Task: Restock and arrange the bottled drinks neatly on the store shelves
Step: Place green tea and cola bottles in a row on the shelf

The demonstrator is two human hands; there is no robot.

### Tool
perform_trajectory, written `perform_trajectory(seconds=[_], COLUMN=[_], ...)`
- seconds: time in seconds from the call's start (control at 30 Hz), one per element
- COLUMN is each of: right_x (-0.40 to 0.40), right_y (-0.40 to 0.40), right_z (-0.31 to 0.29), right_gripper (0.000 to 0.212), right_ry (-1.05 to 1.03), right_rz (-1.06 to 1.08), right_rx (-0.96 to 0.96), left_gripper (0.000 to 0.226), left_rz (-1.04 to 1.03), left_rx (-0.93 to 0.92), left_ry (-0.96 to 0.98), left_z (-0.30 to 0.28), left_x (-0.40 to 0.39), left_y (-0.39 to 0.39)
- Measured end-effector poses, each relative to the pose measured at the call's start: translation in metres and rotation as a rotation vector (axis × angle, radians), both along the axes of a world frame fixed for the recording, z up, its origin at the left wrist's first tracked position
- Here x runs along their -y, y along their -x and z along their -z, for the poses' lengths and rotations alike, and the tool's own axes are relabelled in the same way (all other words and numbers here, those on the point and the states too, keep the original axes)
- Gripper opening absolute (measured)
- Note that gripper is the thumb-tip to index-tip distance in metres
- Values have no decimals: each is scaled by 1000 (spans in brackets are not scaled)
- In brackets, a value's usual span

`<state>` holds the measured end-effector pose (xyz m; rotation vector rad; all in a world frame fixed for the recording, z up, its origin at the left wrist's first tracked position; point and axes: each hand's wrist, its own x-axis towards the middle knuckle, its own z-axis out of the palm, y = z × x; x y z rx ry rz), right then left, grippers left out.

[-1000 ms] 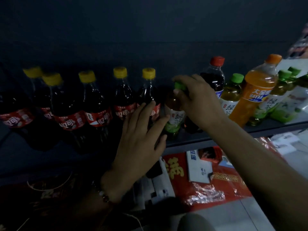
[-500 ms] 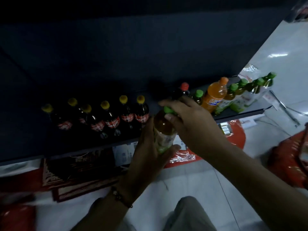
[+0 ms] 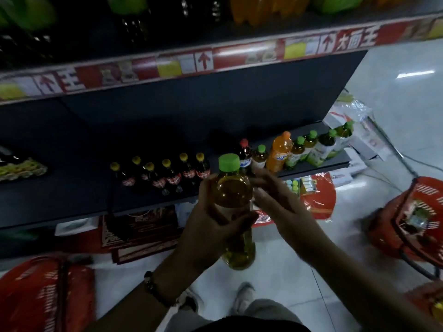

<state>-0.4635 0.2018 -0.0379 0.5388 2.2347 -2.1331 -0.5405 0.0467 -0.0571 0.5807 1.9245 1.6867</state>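
Left hand (image 3: 211, 226) grip wrapped round green-capped tea bottle (image 3: 233, 195) (upright, off shelf (image 3: 72, 195)); right hand (image 3: 275, 200) fingers spread, beside bottle.

Your left hand (image 3: 211, 226) gripped the tea bottle (image 3: 236, 212) around its middle, cap uppermost, in front of the lower shelf (image 3: 72, 202). Your right hand (image 3: 278, 202) lay just right of the grip, fingers against the bottle's side. Behind and left of the grip, a cluster of cola bottles (image 3: 165, 173) stood on that shelf. Behind and right of it ran a row of bottles (image 3: 299, 149) towards the shelf's end. Far right of the grip, a basket (image 3: 407, 226) sat on the floor (image 3: 287, 279). Above it all ran the upper shelf (image 3: 215, 58).
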Motion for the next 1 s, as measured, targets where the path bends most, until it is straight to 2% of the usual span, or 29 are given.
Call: perform_trajectory(seconds=[0.1, 0.17, 0.23, 0.33, 0.47, 0.6, 0.73, 1.0], right_x=[6, 11, 14, 18, 23, 39, 58, 92], right_y=[-30, -42, -46, -38, -8, 36, 83, 175], right_z=[-1, -6, -12, -27, -52, -77, -93, -134], right_gripper=[50, 48, 57, 65, 60, 54, 57, 58], right_ry=[280, 375, 407, 382, 323, 215, 174, 16], right_rz=[-76, -183, -256, -255, -193, -160, -86, -35], right_rx=[164, 191, 164, 75, -31, -126, -198, -359], left_gripper=[75, 71, 72, 79, 79, 71, 70, 47], left_rz=[-31, -63, -98, -157, -228, -243, -243, -336], left_rx=[54, 56, 18, -68, -158, -258, -386, -784], left_ry=[-80, -99, -111, -144, -187, -177, -144, -3], left_z=[-27, -46, -62, -85, -113, -140, -164, -216], left_x=[-2, -4, -3, -1, 6, 20, 42, 94], left_y=[-14, -21, -24, -19, 0, 36, 78, 157])
